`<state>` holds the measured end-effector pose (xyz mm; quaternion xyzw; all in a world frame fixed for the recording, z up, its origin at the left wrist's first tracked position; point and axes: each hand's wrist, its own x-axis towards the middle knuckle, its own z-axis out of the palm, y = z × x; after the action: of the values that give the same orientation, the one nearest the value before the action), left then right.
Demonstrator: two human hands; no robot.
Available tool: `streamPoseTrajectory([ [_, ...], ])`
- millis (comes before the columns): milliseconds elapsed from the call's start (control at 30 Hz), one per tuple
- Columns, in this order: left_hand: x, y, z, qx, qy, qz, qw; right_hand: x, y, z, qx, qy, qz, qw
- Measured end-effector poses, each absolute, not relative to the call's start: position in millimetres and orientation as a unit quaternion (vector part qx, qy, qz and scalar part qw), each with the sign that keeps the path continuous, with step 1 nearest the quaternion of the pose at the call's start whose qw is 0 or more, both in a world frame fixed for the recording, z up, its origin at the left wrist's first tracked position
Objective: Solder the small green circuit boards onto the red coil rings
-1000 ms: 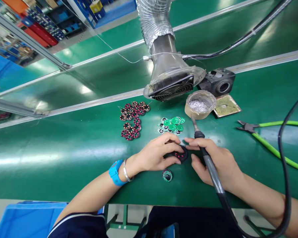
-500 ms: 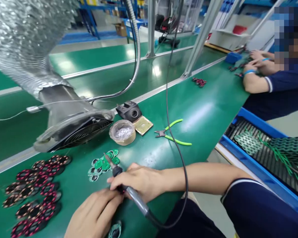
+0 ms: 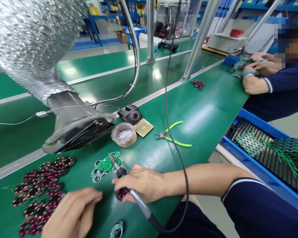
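My right hand (image 3: pixel 144 183) is closed around a soldering iron (image 3: pixel 140 203), its tip pointing up and left. The same hand also grips a ring-shaped wire coil (image 3: pixel 121 193) with red-and-black winding. My left hand (image 3: pixel 71 211) is apart from it at lower left, fingers loosely extended and nothing visible in them; its fingertips are partly turned from view. Beside it lies a group of red and copper-coloured coils (image 3: pixel 43 186). Small green round pieces (image 3: pixel 105 165) lie beyond the iron's tip. Near the front edge is a single green-and-black ring piece (image 3: pixel 117 229).
A fume extractor hood (image 3: pixel 80 132) hangs over the left. Behind are a tub of metal shavings (image 3: pixel 124 135), an iron stand (image 3: pixel 130 114) and green-handled cutters (image 3: pixel 172 135). The iron's cable (image 3: pixel 167 96) crosses the bench. A co-worker's arm (image 3: pixel 255 81) and blue crate (image 3: pixel 265 124) are at right.
My left hand has moved left, away from my right hand, uncovering the red-and-black coil there. My right hand still holds the iron. The view has shifted slightly.
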<state>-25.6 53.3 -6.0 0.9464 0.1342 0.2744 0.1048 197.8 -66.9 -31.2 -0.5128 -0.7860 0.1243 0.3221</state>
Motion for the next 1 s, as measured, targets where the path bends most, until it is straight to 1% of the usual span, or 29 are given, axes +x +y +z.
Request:
streamPoseTrajectory([
  [100, -3.6, 57.0, -4.9, 0.936, 0.220, 0.263, 0.083, 197.8, -72.1, -28.6, -0.505, -0.779, 0.096, 0.357],
  [233, 15.5, 49.2, -2.3, 0.926, 0.294, 0.225, 0.074, 198.2, -82.3, -11.8, -0.512, -0.730, 0.077, 0.447],
  [333, 17.2, 49.3, -7.9, 0.921, 0.322, 0.197, 0.100, 204.0, -80.7, -4.7, -0.517, -0.701, 0.078, 0.485],
  [500, 10.3, 45.6, -12.5, 0.905, 0.321, 0.244, 0.132, 204.9, -79.2, -3.8, -0.540, -0.699, 0.031, 0.468],
  [633, 8.7, 41.8, -4.6, 0.893, 0.305, 0.302, 0.133, 202.9, -76.6, -3.7, -0.548, -0.701, 0.006, 0.456],
  [733, 8.6, 39.1, 2.6, 0.880, 0.299, 0.337, 0.147, 200.6, -71.5, -3.1, -0.536, -0.705, -0.002, 0.463],
  [867, 9.1, 34.7, 6.1, 0.879, 0.308, 0.329, 0.156, 199.4, -66.7, -0.9, -0.520, -0.710, -0.017, 0.475],
  [1000, 10.5, 31.2, 5.0, 0.893, 0.290, 0.299, 0.169, 208.2, -67.3, 0.1, -0.558, -0.685, -0.060, 0.465],
])
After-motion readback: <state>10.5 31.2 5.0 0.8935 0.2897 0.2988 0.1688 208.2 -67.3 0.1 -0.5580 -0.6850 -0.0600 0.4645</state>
